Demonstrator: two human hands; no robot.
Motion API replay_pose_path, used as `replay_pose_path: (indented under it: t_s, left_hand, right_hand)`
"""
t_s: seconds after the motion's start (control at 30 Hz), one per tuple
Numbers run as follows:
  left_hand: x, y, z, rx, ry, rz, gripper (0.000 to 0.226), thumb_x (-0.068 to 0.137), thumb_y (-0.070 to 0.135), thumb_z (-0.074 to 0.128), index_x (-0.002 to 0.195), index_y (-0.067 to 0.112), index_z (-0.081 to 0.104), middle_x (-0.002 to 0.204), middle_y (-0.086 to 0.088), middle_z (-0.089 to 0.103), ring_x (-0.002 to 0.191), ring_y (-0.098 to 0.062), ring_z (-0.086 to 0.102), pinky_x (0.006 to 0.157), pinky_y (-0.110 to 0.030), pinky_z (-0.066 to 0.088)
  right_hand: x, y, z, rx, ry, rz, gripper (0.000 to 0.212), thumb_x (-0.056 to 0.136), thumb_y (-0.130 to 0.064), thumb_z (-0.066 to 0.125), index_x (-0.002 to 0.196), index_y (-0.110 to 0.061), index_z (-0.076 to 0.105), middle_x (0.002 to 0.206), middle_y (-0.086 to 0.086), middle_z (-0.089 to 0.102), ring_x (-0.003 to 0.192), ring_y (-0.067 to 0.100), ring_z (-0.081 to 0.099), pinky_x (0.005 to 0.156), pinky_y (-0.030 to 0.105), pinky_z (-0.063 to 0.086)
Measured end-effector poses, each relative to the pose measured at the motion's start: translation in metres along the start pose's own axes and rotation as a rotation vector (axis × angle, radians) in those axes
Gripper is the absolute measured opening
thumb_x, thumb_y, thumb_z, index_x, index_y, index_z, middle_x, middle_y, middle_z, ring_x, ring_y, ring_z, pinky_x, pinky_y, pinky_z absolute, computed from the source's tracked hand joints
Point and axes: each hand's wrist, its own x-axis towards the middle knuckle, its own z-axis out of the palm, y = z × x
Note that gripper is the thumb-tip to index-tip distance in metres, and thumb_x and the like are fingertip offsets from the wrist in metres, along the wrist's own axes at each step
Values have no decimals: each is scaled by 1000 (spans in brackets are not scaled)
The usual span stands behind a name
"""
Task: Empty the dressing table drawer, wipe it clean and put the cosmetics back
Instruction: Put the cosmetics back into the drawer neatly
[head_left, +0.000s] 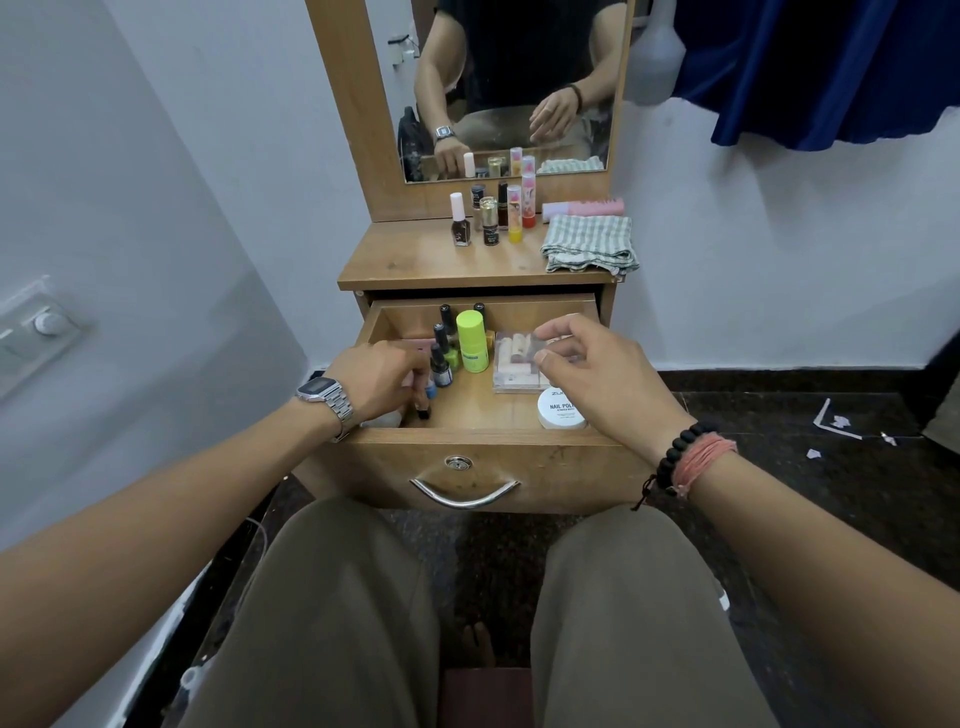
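- A small wood-grain dressing table (415, 260) stands against a pale wall, on a dark speckled floor; a blue curtain (831, 67) hangs at upper right and a switch plate (36, 327) sits on the left wall.
- The drawer (483, 462) is pulled out, with a curved metal handle (464, 496) and a round lock on its front.
- The left hand (376, 382), with a steel watch at the wrist, reaches into the drawer's left side; its fingers curl around small nail polish bottles (423, 400), though how many it clamps I cannot tell.
- More dark-capped polish bottles (441, 358) stand upright just beside it, then a lime-green cylindrical bottle (472, 340).
- To the right lies a clear plastic case (517, 364), and in front of it a round white jar (558, 410) labelled nail polish remover.
- The right hand (597, 374), with a beaded and a thread bracelet, hovers over the case and jar, fingers loosely bent and apart, holding nothing.
- On the tabletop a cluster of bottles and tubes (493, 215) stands upright before the mirror (509, 88); to their right lie a pink tube (584, 208) and a folded striped cloth (589, 244).
- Paper scraps (836, 421) lie on the floor at right.
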Motion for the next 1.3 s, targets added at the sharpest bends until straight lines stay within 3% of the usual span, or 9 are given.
replay_pose_path:
  t_s: [0.13,0.3,0.4,0.6,0.77,0.9,1.03,1.3]
  left_hand:
    - [-1,2,-6,-5,15,26,7,84,31,64,84,24,62,120,13,59,99,-15,57,59,-22,33]
    - [-2,-1,-22,-84,83,-5,9,80,33,67,79,27,60,76,20,46,79,-10,52,56,-23,34]
    - [10,-1,-37,-151,144,1,12,81,32,68,77,29,58,67,22,45,69,-8,49,51,-20,30]
    - [80,-10,-65,-265,301,-71,11,86,25,65,97,22,64,97,8,65,76,-11,59,60,-21,39]
    - [139,-20,-71,-297,353,-158,40,87,21,63,126,19,54,128,-2,55,104,-20,58,80,-30,45]
    - [163,-21,-75,-218,373,-172,48,89,7,50,135,20,50,140,-4,49,123,-25,50,94,-36,44]
    - [174,-21,-76,-191,341,-186,43,91,5,47,130,21,57,135,-7,56,120,-28,54,92,-39,48]
    - [168,-23,-70,-235,383,-174,12,87,15,61,96,19,67,105,-4,66,96,-24,61,75,-32,46]
  right_hand:
    - [-1,0,0,-11,-11,-2,22,95,-29,53,116,-25,59,101,-10,66,94,8,61,77,22,47]
    - [-2,-3,-3,8,4,-12,21,95,-26,53,115,-26,59,101,-11,66,93,8,62,79,25,51]
    - [-3,-2,0,-30,4,-30,22,96,-27,50,115,-27,59,105,-9,66,92,8,63,76,24,52]
    - [-5,-1,5,-95,-28,-73,23,95,-29,51,117,-28,57,103,-15,64,85,3,61,81,28,52]
    - [-8,-2,10,-204,-76,-94,28,94,-29,50,122,-30,53,112,-13,62,95,8,61,86,37,52]
    - [-10,-2,13,-267,-103,-120,29,94,-30,48,123,-32,51,114,-15,61,95,9,62,87,37,51]
    - [-10,0,14,-295,-103,-122,29,94,-31,48,123,-33,50,116,-14,61,94,12,64,86,38,52]
    - [-6,5,5,-343,-69,-111,29,92,-27,49,120,-32,51,117,-14,61,96,13,63,83,39,53]
